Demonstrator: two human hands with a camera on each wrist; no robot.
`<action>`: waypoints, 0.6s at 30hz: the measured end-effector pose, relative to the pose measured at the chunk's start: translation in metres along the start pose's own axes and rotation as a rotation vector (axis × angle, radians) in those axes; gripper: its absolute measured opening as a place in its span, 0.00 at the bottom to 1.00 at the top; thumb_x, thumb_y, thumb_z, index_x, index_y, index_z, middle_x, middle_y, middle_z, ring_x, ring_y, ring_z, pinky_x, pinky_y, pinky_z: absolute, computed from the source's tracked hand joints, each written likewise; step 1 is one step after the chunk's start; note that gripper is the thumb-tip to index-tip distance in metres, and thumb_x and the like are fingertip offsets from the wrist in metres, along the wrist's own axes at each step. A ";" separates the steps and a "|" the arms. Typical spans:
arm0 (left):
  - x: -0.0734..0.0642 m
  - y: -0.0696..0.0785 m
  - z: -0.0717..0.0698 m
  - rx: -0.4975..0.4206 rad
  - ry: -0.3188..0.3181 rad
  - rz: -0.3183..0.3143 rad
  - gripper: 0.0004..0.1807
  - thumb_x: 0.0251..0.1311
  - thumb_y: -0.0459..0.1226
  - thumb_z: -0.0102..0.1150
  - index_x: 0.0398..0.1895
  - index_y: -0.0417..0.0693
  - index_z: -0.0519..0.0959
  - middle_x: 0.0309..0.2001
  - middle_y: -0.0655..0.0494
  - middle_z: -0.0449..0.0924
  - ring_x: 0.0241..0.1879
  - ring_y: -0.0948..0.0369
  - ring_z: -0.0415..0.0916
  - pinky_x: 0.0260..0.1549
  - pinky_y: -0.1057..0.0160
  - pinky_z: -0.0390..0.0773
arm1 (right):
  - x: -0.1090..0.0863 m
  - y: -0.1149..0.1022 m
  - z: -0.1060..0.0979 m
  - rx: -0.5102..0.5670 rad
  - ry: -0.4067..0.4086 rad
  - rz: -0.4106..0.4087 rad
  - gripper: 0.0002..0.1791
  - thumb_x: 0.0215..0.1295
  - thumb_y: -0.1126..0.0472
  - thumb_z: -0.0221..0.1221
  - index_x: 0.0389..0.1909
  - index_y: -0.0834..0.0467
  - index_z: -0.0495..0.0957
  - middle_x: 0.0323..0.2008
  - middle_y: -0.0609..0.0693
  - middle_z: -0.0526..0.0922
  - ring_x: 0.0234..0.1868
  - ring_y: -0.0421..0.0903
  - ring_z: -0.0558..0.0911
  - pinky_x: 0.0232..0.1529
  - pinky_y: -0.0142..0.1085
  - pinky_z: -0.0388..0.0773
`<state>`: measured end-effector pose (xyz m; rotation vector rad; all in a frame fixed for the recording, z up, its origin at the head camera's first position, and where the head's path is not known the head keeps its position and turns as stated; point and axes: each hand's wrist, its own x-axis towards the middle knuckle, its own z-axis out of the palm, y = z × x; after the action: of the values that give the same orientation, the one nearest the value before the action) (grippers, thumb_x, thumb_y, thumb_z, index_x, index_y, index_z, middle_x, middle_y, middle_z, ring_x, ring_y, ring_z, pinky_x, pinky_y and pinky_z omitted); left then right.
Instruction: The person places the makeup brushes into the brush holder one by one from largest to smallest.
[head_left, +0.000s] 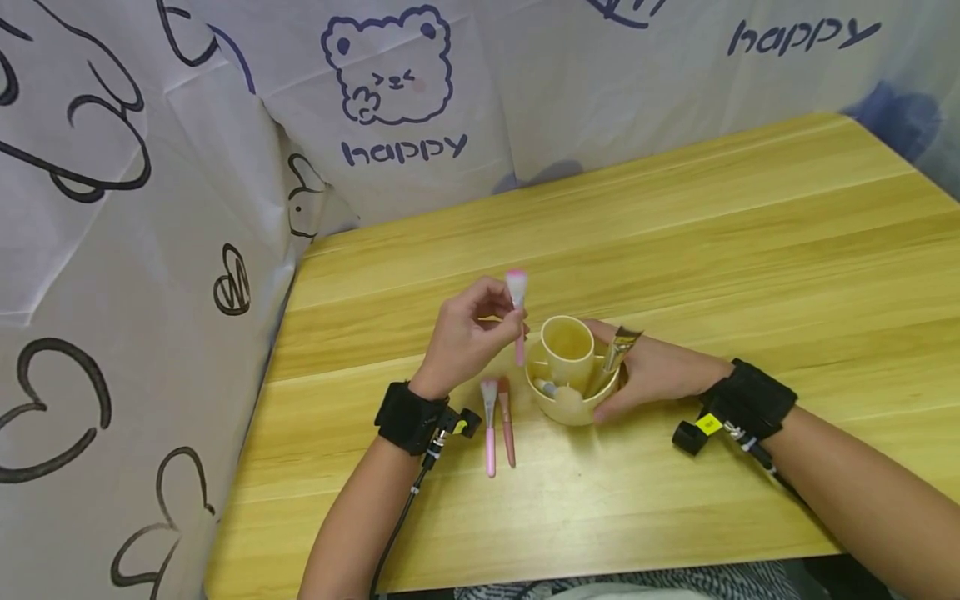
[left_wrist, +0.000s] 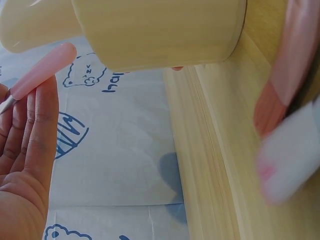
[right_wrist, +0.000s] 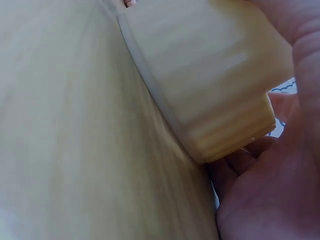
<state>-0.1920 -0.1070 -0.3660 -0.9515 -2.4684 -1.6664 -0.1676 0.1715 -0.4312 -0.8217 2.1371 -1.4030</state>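
In the head view my left hand [head_left: 472,329] pinches a makeup brush [head_left: 518,321] with a pink handle and white, pink-tipped bristles. The brush stands upright, bristles up, beside the left rim of a cream divided holder [head_left: 567,410]. Its pink handle [left_wrist: 47,70] shows in the left wrist view. My right hand [head_left: 660,367] grips the holder's right side, thumb in front and fingers behind; the curved wall [right_wrist: 210,65] fills the top of the right wrist view. In the holder are a tall round cup [head_left: 567,340], a gold-coloured brush [head_left: 619,348] and a small pale item [head_left: 547,387].
Two more brushes lie on the wooden table [head_left: 360,500] in front of the holder: one pink with white bristles [head_left: 490,429], one with brownish bristles [head_left: 507,423]. White sheets with drawings [head_left: 420,192] hang behind and to the left of the table.
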 end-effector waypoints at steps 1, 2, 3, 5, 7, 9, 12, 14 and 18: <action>0.000 0.000 0.000 0.000 -0.001 0.001 0.06 0.67 0.27 0.59 0.45 0.36 0.78 0.39 0.39 0.85 0.37 0.51 0.87 0.36 0.63 0.91 | 0.000 0.001 0.000 0.001 -0.002 -0.007 0.58 0.51 0.52 0.80 0.78 0.39 0.54 0.71 0.43 0.72 0.70 0.47 0.72 0.72 0.31 0.68; 0.000 0.000 0.000 0.000 -0.002 0.002 0.06 0.67 0.27 0.59 0.45 0.36 0.78 0.39 0.39 0.85 0.37 0.51 0.87 0.36 0.63 0.91 | 0.000 0.001 0.000 0.003 -0.004 -0.012 0.57 0.51 0.52 0.80 0.78 0.40 0.55 0.71 0.44 0.72 0.70 0.47 0.73 0.71 0.31 0.69; 0.000 0.000 0.001 0.001 -0.003 0.002 0.06 0.67 0.27 0.60 0.45 0.36 0.78 0.39 0.39 0.85 0.37 0.51 0.87 0.36 0.63 0.91 | 0.000 0.002 0.000 0.001 -0.005 -0.017 0.57 0.52 0.52 0.79 0.78 0.41 0.55 0.70 0.44 0.72 0.69 0.47 0.73 0.70 0.30 0.70; 0.000 0.000 0.001 0.005 -0.002 0.004 0.06 0.67 0.27 0.60 0.45 0.36 0.78 0.39 0.40 0.85 0.37 0.51 0.87 0.36 0.63 0.91 | 0.000 0.002 -0.001 -0.011 -0.008 -0.025 0.55 0.52 0.52 0.79 0.78 0.43 0.55 0.69 0.45 0.73 0.67 0.47 0.74 0.69 0.31 0.71; 0.000 0.000 0.001 0.010 -0.002 0.007 0.06 0.67 0.27 0.60 0.45 0.37 0.78 0.39 0.40 0.85 0.37 0.51 0.87 0.36 0.63 0.91 | -0.001 0.002 -0.001 -0.025 -0.012 -0.024 0.55 0.52 0.52 0.79 0.77 0.43 0.56 0.68 0.45 0.74 0.66 0.46 0.75 0.69 0.31 0.72; 0.000 0.000 0.001 0.012 -0.002 0.010 0.06 0.67 0.27 0.60 0.45 0.37 0.78 0.39 0.40 0.85 0.37 0.51 0.87 0.36 0.63 0.91 | -0.001 0.002 -0.001 -0.041 -0.014 -0.021 0.54 0.52 0.52 0.78 0.76 0.43 0.57 0.67 0.45 0.75 0.65 0.45 0.76 0.68 0.31 0.72; 0.000 0.000 0.001 0.008 -0.003 0.012 0.06 0.67 0.27 0.60 0.45 0.36 0.78 0.39 0.40 0.85 0.37 0.51 0.87 0.36 0.63 0.91 | -0.002 0.002 -0.001 -0.052 -0.017 -0.014 0.54 0.51 0.53 0.78 0.76 0.42 0.57 0.66 0.44 0.75 0.63 0.45 0.77 0.68 0.31 0.72; 0.000 0.000 0.001 0.006 -0.005 0.014 0.06 0.67 0.27 0.60 0.45 0.36 0.78 0.39 0.40 0.85 0.37 0.51 0.87 0.36 0.63 0.91 | -0.003 0.001 -0.001 -0.059 -0.016 -0.005 0.54 0.52 0.54 0.77 0.76 0.43 0.56 0.66 0.44 0.75 0.62 0.45 0.77 0.68 0.32 0.72; 0.000 -0.001 0.001 0.006 -0.006 0.020 0.06 0.67 0.27 0.60 0.45 0.36 0.77 0.39 0.40 0.85 0.37 0.51 0.87 0.36 0.63 0.91 | -0.004 -0.001 0.000 -0.077 -0.011 0.018 0.55 0.52 0.54 0.76 0.78 0.42 0.55 0.67 0.44 0.75 0.62 0.45 0.77 0.68 0.33 0.72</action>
<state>-0.1919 -0.1065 -0.3677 -0.9785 -2.4582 -1.6519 -0.1647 0.1743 -0.4300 -0.8352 2.1967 -1.3109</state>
